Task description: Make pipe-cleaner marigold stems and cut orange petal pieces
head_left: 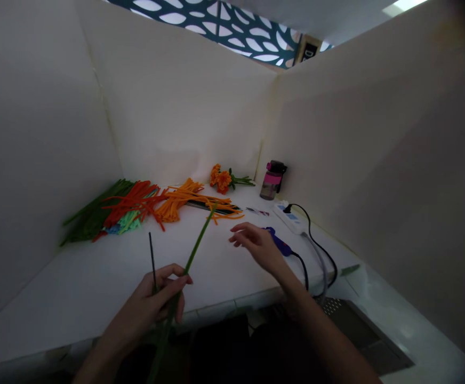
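Note:
My left hand [161,292], near the front edge of the table, pinches a long green pipe cleaner [199,241] between thumb and fingers. A thin dark stick [151,257] also stands up from this hand, tucked between its fingers. My right hand [252,244] hovers over the table with loosely bent fingers apart and nothing in them. Just beyond it lies a purple glue gun [279,243], partly hidden by the hand. Scissors [257,212] lie farther back on the white table [212,269].
Green pipe cleaners [90,221], red ones [130,200] and orange ones [180,197] lie in bundles at the back left. Orange pipe-cleaner flowers [223,181] rest by the back wall. A water bottle [271,181] and a power strip [290,217] with cords stand at right.

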A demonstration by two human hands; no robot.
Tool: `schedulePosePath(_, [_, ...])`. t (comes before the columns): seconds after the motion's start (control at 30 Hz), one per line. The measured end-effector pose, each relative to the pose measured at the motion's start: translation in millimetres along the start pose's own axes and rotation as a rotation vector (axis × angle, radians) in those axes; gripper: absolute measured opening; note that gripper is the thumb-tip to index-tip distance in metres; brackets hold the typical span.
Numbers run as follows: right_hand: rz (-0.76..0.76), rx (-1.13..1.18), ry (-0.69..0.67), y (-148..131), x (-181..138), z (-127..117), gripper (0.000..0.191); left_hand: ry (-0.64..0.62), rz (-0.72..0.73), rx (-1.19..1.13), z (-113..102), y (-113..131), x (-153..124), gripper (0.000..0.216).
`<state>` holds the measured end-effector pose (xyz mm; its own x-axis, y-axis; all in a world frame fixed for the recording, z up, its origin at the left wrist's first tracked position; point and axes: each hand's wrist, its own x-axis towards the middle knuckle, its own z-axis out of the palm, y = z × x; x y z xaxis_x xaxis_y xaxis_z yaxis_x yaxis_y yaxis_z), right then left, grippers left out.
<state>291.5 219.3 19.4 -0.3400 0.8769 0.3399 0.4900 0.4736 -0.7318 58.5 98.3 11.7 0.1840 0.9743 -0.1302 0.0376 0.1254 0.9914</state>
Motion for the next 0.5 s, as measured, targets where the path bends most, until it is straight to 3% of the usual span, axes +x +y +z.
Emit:
schedulePosePath(0.13, [0.181, -0.276, 0.139, 49, 49, -56, 0.017, 0.116, 0.074, 0.086, -21, 47, -10, 0.031])
schedulePosePath(0.23, [0.337, -0.444, 0.100, 88, 88, -85, 0.022, 0.162, 0.125, 0.155, -34, 83, -2, 0.030])
schedulePosePath(0.37, [0.431, -0.603, -0.004, 122, 119, -89, 0.026, 0.160, 0.143, 0.220, -50, 115, 39, 0.021])
schedulePosePath(0.5, [0.456, -0.728, -0.070, 141, 132, -76, 0.027, 0.138, 0.148, 0.310, -63, 115, 95, 0.019])
